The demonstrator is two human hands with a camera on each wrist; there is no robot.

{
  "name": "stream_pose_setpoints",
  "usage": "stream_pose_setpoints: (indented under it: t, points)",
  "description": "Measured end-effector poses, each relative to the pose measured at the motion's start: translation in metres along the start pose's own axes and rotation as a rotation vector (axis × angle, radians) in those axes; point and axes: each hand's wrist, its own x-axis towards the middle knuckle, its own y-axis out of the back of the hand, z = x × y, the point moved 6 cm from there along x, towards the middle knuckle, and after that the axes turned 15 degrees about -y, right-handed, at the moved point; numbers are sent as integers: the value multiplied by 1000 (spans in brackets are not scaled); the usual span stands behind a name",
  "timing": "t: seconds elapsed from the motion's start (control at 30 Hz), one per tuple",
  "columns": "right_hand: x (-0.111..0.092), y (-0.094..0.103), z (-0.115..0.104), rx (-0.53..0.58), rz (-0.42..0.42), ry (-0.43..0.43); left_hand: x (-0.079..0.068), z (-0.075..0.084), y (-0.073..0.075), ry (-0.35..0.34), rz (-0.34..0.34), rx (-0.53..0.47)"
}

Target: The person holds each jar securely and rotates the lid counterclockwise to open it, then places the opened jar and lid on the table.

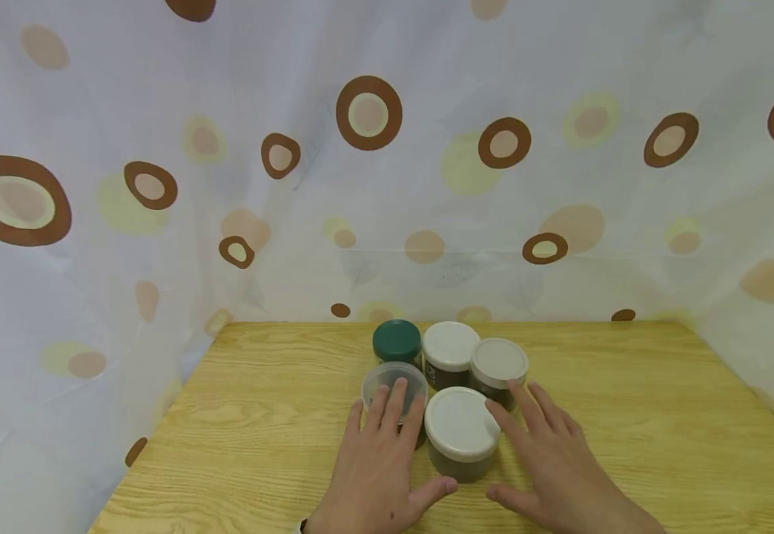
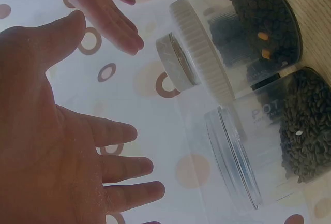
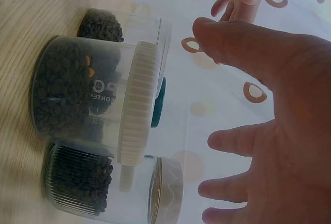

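Several lidded jars stand bunched together on the table. Foremost is a jar with a white ribbed lid (image 1: 462, 423), holding dark seeds and a couple of orange bits. To its left is a clear-lidded jar (image 2: 232, 157) of dark seeds. My left hand (image 1: 380, 460), palm down with fingers spread, overlaps this jar in the head view; the left wrist view shows the hand apart from the lids. My right hand (image 1: 554, 452), also spread, hovers beside the front jar and near a ribbed glass jar with a pale lid (image 3: 168, 193). Neither hand holds anything.
Behind stand a jar with a dark green lid (image 1: 397, 340) and another white-lidded jar (image 1: 451, 345). The light wood table (image 1: 260, 423) reaches back to a white curtain (image 1: 414, 193) with brown and yellow spots, which also hangs along both sides.
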Motion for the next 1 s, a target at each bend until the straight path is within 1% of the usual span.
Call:
stream_pose_setpoints:
  t: [0.23, 0.6, 0.83, 1.0]
  points:
    - [-2, 4, -2, -18, 44, 34, -1, 1, 0, 6, -10, 14]
    - [-2, 6, -3, -12, 67, 46, -2, 1, 3, 13, -15, 32]
    - [-3, 6, -2, -5, 44, 30, -3, 2, 3, 22, -27, 17]
    - [-4, 6, -3, -5, 38, 26, -5, 3, 4, 15, 3, 34]
